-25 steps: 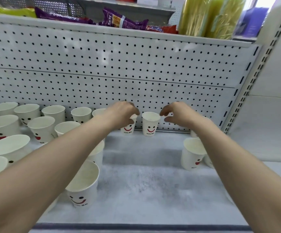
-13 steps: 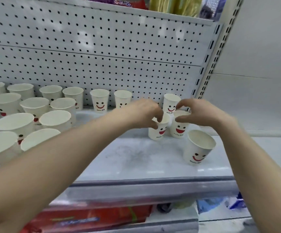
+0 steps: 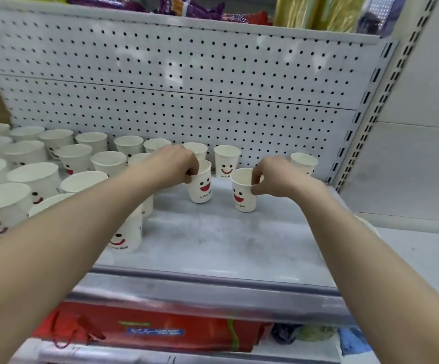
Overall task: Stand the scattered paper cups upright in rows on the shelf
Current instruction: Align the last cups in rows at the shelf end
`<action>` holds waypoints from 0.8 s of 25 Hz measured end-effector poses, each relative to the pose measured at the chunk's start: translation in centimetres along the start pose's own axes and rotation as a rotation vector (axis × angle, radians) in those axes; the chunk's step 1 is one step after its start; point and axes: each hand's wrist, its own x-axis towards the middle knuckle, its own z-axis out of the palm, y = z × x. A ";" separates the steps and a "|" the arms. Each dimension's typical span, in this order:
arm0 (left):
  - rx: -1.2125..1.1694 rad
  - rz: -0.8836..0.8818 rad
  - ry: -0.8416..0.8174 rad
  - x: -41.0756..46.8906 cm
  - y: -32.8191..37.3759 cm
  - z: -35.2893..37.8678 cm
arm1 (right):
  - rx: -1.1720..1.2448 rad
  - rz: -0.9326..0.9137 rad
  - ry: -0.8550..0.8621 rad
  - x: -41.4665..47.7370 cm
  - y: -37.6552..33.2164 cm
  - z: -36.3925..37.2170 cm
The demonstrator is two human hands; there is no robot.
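- A red bag [image 3: 160, 329] is seen nearest, on the level beneath the shelf [image 3: 213, 248].
- Near the shelf's front edge, left of centre, a front cup [image 3: 126, 237] is stood upright and is partly hidden by the left forearm.
- Toward the middle of the shelf, a left cup [image 3: 201, 189] is gripped at its rim by the curled fingers of the left hand [image 3: 176, 166] and is held upright.
- Near it but apart, a right cup [image 3: 242, 195] is pinched at its rim between thumb and fingers of the right hand [image 3: 273, 177], also upright.
- The shelf's left side is filled with rows of upright cups [image 3: 76, 158].
- Along the back edge, a back cup [image 3: 226, 162] is stood just before the pegboard [image 3: 186, 88], and a corner cup [image 3: 303, 162] is stood near the back right corner.
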 end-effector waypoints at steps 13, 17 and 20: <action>-0.020 0.008 0.050 0.5 -2.7 0.5 | 0.352 -0.067 0.223 3.0 -2.5 4.2; -0.033 0.037 0.041 0.9 -3.3 1.0 | 0.316 -0.096 0.234 3.3 -2.6 4.4; -0.073 0.053 0.051 0.8 -3.5 1.3 | 0.334 -0.078 0.215 3.0 -2.8 4.5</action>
